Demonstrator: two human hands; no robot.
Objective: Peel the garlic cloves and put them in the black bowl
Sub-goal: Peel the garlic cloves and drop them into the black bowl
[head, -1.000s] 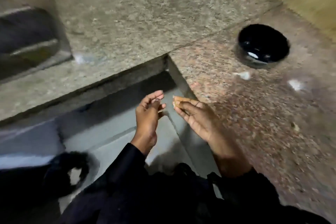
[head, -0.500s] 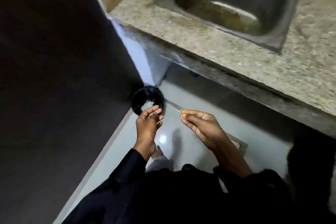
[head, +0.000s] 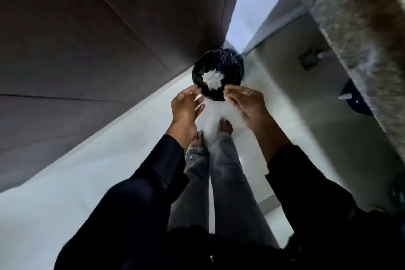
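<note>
Both hands have swung over the black bin, left hand loosely spread, right hand pinching a clove; shed skins squarely inside.

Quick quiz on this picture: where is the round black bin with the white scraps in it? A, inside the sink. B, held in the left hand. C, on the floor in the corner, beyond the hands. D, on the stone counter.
C: the black bin sits on the pale floor where the dark wall panels meet the corner, with both hands held in front of its near rim and gripping no part of it.
</note>
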